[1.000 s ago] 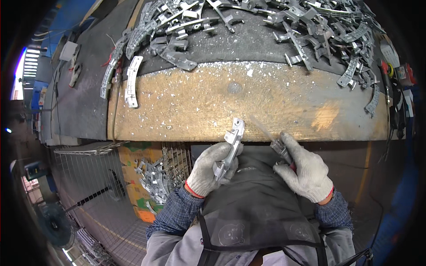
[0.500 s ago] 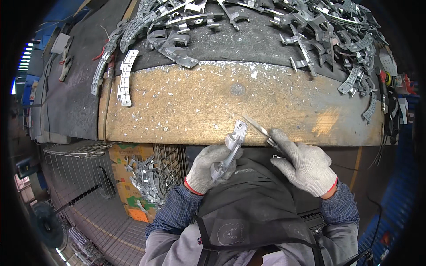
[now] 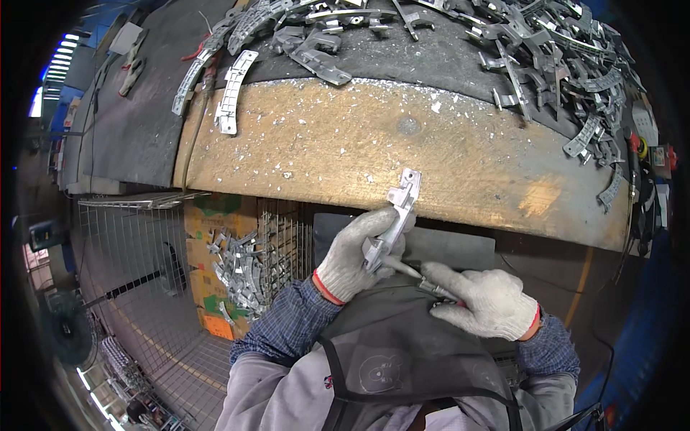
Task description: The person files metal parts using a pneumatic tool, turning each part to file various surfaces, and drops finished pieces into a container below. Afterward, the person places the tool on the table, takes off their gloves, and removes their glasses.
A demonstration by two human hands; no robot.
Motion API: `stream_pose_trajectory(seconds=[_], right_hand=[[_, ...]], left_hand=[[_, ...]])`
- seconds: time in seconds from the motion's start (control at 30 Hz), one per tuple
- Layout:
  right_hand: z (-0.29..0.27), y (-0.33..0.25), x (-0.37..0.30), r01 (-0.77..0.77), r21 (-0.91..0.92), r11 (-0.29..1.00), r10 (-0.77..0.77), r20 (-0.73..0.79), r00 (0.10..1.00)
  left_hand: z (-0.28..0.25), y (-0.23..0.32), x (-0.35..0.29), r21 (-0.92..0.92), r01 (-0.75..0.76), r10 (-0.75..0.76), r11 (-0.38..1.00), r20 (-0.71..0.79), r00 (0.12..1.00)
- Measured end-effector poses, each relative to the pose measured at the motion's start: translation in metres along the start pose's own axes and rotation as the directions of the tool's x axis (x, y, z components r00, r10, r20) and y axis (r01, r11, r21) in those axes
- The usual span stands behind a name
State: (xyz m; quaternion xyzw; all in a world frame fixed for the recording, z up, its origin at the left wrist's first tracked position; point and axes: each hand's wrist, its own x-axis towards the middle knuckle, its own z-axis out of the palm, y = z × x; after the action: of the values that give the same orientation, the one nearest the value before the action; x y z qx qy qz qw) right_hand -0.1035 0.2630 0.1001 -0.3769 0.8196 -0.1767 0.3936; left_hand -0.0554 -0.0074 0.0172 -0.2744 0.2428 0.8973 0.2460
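Note:
My left hand [image 3: 352, 255], in a white knit glove, is closed round a silver cast-metal bracket [image 3: 397, 228]. The bracket stands tilted, its holed upper end over the table's front edge and its lower end above my lap. In my gloved right hand [image 3: 492, 303] is a narrow-bladed hand tool [image 3: 404, 269], index finger stretched along it. The blade points left and reaches the bracket's lower end; whether it touches is hard to make out. My palm and fingers hide most of the tool's handle.
A wooden board [image 3: 316, 144] strewn with metal flakes forms the table's front. A loose slatted metal part [image 3: 236, 93] lies on its left, near a hanging cable [image 3: 192, 147]. Bracket piles [image 3: 532, 65] cover the back. Below left, a wire cage [image 3: 129, 248] stands near a parts-filled carton [image 3: 203, 284].
The tool has swung from the bracket's upper end down to its lower end, my right hand lowering with it. My left hand has lifted the bracket slightly. The whole view has shifted.

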Motion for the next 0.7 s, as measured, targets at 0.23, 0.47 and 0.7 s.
stream_pose_trajectory(seconds=[0.23,0.47,0.7], right_hand=[[0.001,0.012,-0.001,0.151,0.038,0.988,-0.153,0.081,0.985],[0.021,-0.002,-0.021,0.047,0.119,0.992,-0.024,-0.192,0.981],[0.027,0.001,-0.009,-0.079,0.219,0.972,0.130,-0.229,0.965]], left_hand=[[-0.016,-0.009,-0.001,-0.057,-0.055,0.062,0.997,0.127,0.990],[-0.035,-0.037,0.018,0.916,-0.313,0.612,0.250,0.102,0.785],[-0.055,-0.041,0.035,0.925,-0.119,0.711,-0.362,0.357,0.606]])
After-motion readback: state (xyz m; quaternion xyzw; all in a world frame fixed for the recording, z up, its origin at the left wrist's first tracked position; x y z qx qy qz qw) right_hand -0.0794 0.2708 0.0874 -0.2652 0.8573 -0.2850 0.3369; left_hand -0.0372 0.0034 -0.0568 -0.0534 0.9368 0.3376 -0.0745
